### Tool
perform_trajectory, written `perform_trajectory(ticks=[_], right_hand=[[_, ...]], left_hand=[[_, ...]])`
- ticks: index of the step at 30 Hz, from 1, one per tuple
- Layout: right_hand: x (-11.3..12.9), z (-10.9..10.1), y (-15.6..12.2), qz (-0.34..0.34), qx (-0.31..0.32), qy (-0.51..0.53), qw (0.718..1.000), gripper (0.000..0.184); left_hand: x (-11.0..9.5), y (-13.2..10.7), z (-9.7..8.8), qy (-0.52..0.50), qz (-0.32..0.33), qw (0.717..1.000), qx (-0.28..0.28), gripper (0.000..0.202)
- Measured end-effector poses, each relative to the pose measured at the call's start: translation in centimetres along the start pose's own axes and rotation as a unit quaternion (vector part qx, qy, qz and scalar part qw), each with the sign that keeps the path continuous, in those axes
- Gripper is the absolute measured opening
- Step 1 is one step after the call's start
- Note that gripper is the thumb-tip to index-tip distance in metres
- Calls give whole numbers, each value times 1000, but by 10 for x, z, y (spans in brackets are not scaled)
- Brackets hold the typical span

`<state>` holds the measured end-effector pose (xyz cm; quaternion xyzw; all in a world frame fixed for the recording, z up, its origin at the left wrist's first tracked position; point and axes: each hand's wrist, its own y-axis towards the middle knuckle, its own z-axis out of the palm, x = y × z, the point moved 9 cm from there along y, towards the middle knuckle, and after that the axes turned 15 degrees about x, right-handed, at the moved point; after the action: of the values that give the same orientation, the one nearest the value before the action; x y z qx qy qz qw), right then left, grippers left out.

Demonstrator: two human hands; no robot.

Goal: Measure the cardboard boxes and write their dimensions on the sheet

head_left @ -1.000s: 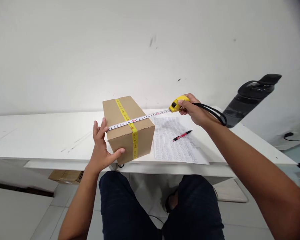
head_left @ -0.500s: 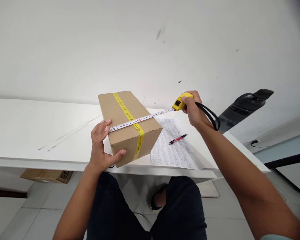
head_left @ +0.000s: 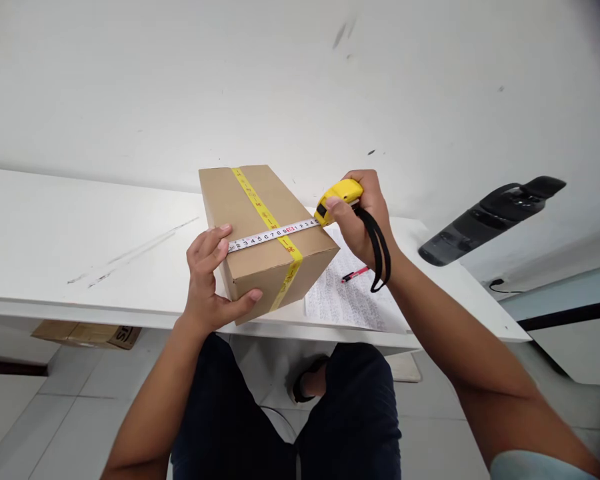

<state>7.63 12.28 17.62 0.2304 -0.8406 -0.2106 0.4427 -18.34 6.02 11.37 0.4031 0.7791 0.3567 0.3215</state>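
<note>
A brown cardboard box (head_left: 253, 200) sealed with a strip of yellow tape stands near the front edge of the white table (head_left: 80, 247). My left hand (head_left: 207, 283) grips the box's near left corner, fingers pinning the tape's end on the top and thumb on the front face. A white measuring tape (head_left: 273, 235) lies across the box top. My right hand (head_left: 363, 217) is closed on the yellow tape measure case (head_left: 337, 197) at the box's right edge, its black strap hanging by my wrist.
A written sheet of paper (head_left: 350, 300) lies right of the box with a red pen (head_left: 355, 274) on it. A black device (head_left: 490, 217) juts out at the right by the wall. A flat cardboard box (head_left: 87, 333) lies under the table.
My right hand has brought the yellow case leftward to the box's right edge, so less tape is out. The view has shifted a little; my left hand stays on the corner.
</note>
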Motion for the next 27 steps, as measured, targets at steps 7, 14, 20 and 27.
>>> perform_trajectory(ticks=[7,14,20,27], right_hand=[[-19,-1,-2,1,-24,45,999,37],[-19,0,1,49,-3,124,991,44],[35,-39,-9,-6,-52,94,994,48],[26,-61,-118,43,-183,218,958,55]], left_hand=[[0,-1,0,-7,-3,1000,-3,84],[-4,-2,-7,8,-11,1000,24,84],[-8,-6,-20,86,-87,991,51,108],[-114,-38,25,-56,-12,997,-51,110]])
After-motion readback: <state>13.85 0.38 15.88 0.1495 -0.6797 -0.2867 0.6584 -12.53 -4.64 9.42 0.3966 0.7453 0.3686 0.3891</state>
